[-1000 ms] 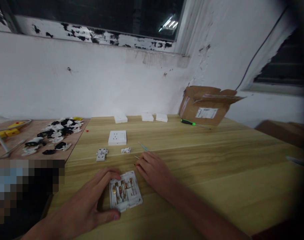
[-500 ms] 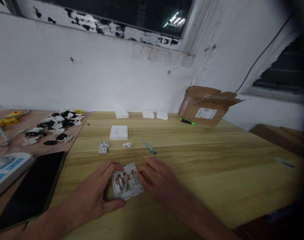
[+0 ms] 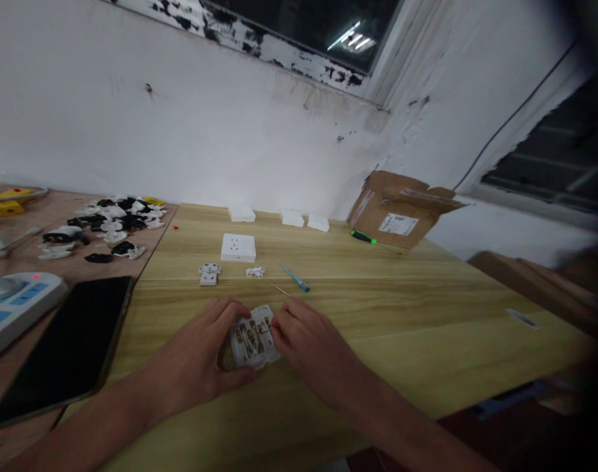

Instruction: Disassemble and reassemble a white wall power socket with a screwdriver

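Note:
My left hand (image 3: 203,357) grips an opened white wall socket panel (image 3: 252,351) by its left side, thumb at the lower edge and fingers at the top. Brass contacts show inside it. The fingers of my right hand (image 3: 303,337) are closed at the panel's right side; whatever they pinch is hidden. A thin metal rod (image 3: 280,289) shows just beyond that hand, its other end out of sight. Farther back are a blue screwdriver (image 3: 295,276), a small white plastic piece (image 3: 255,272), a white socket insert (image 3: 209,274) and a complete wall socket (image 3: 239,248).
White panels (image 3: 292,217) stand along the wall. At the back right, a green-black screwdriver (image 3: 364,236) lies by a cardboard box (image 3: 395,206). To the left are a phone (image 3: 67,344), a power strip (image 3: 26,298) and a pile of black and white parts (image 3: 115,226).
The view has turned, so the table things appear higher. Both hands stay at the panel, and my right hand covers slightly more of its right side.

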Demonstrator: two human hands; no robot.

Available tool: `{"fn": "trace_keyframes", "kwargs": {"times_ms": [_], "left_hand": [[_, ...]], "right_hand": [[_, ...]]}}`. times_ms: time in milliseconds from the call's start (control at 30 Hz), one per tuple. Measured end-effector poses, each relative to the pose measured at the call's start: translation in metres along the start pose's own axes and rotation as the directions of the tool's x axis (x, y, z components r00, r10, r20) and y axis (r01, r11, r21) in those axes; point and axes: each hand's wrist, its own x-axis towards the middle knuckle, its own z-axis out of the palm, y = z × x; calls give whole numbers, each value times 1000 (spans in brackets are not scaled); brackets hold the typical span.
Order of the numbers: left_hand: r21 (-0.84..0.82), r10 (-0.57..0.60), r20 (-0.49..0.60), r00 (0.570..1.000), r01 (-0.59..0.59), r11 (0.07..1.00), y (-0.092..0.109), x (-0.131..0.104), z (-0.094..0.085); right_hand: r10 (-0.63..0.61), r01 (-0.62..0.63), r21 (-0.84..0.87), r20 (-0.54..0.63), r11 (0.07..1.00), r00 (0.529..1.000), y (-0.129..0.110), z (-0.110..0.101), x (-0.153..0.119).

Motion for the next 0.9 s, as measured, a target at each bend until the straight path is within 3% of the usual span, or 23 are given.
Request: {"fn": "trace_keyframes", "kwargs": {"times_ms": [567,700,800,900], "left_hand": [[-10,19,-52,998,-20,1000,-3,0,1],[-26,0,-41,999,-1,1000,-2,0,2],[-22,-13,-37,999,13,1000,-3,0,3],[-10,-25,-19,1000,25,1000,-4,-1,5]], "right_hand": [[53,-56,10,208,998,977,-11,-8,7],[21,-33,132,96,991,995,5,-9,0],[98,-90,231,-22,969,995,19,-14,-4],[173,-147,302,-63,942,983,30,-17,2]]}}
